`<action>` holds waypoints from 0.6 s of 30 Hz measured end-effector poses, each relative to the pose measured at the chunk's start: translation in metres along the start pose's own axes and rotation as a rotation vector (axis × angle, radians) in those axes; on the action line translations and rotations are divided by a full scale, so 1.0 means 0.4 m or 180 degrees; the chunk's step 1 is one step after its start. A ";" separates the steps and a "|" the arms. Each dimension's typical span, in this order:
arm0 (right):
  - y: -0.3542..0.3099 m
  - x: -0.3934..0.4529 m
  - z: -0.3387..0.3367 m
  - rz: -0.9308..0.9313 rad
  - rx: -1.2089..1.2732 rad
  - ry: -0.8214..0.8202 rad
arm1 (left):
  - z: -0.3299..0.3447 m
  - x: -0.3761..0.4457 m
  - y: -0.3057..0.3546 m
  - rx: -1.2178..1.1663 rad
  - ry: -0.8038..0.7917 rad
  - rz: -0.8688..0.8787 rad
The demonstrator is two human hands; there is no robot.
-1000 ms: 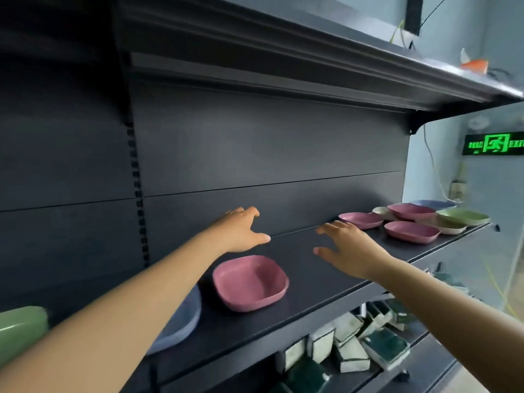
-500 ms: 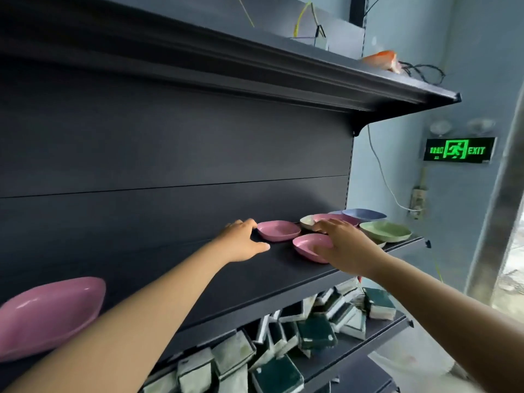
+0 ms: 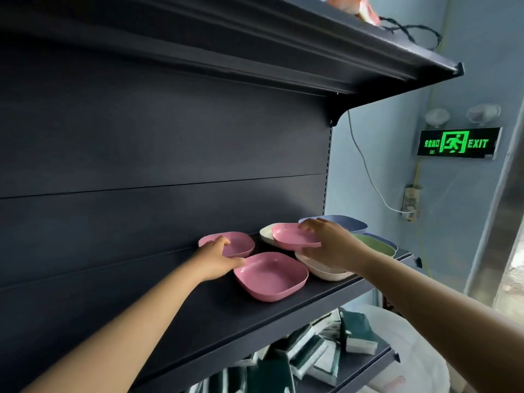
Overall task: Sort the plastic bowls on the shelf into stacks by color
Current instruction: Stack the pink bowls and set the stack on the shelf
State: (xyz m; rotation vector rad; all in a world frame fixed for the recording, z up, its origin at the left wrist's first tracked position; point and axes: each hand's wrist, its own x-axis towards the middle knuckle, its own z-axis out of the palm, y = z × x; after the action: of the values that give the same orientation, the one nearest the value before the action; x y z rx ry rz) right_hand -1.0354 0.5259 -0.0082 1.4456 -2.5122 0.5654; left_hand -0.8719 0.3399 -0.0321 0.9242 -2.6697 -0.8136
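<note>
I am reaching both hands across the dark shelf (image 3: 226,313) toward a cluster of plastic bowls near its far end. My left hand (image 3: 217,256) is resting on the rear pink bowl (image 3: 241,242), fingers curled over its near rim and thumb stretched toward the front pink bowl (image 3: 270,275), which is sitting just beside and in front of it. My right hand (image 3: 330,245) is gripping a third pink bowl (image 3: 292,236), fingers hooked over its far rim and thumb under the near edge, and this bowl is sitting tilted on top of others, apart from the shelf surface. Relative to the front pink bowl, a cream bowl (image 3: 266,235) is lying behind it, partly under the held bowl; a white bowl (image 3: 326,272) is sitting just to its right under my right wrist; a green bowl (image 3: 374,245) is lying beyond that; two blue bowls (image 3: 348,224) are lying furthest back toward the shelf's end. Below the shelf, dark green and white boxes (image 3: 357,333) are lying jumbled on a lower shelf (image 3: 377,355). On the wall past the shelf's end, a green exit sign (image 3: 458,143) is glowing.
</note>
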 end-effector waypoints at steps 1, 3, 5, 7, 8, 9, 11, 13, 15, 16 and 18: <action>0.025 0.020 0.004 -0.0029 0.0010 -0.0028 | 0.015 0.018 0.002 -0.0017 0.0000 -0.0096; 0.069 0.065 0.009 -0.0129 -0.0078 -0.0131 | 0.042 0.045 0.006 0.0088 0.0015 -0.0278; 0.111 0.120 0.009 -0.0242 -0.0116 -0.0213 | 0.065 0.068 0.009 0.0184 0.0135 -0.0501; 0.154 0.180 0.008 -0.0335 0.0028 -0.0299 | 0.087 0.084 0.010 0.0160 0.0223 -0.0802; 0.176 0.211 0.010 -0.0364 0.0153 -0.0363 | 0.098 0.090 0.009 0.0123 0.0210 -0.0948; 0.198 0.240 0.014 -0.0384 0.0281 -0.0460 | 0.108 0.095 0.007 0.0063 0.0190 -0.1070; 0.237 0.304 0.027 -0.0431 0.0446 -0.0720 | 0.122 0.103 0.002 -0.0125 0.0230 -0.1268; 0.268 0.370 0.053 -0.0488 0.0564 -0.0995 | 0.134 0.109 -0.004 -0.0359 0.0331 -0.1433; 0.285 0.430 0.081 -0.0562 0.0646 -0.1241 | 0.151 0.116 -0.008 -0.0597 0.0436 -0.1572; 0.291 0.457 0.095 -0.0620 0.0649 -0.1349 | 0.160 0.119 -0.010 -0.0693 0.0505 -0.1636; 0.302 0.505 0.126 -0.0771 0.0564 -0.1530 | 0.173 0.122 -0.012 -0.0835 0.0634 -0.1794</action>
State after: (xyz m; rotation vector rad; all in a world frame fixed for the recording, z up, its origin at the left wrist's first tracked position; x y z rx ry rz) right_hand -1.2406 0.4003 -0.0122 2.1369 -2.6104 0.4469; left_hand -0.9325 0.3366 -0.0917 1.6117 -2.0823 -1.0772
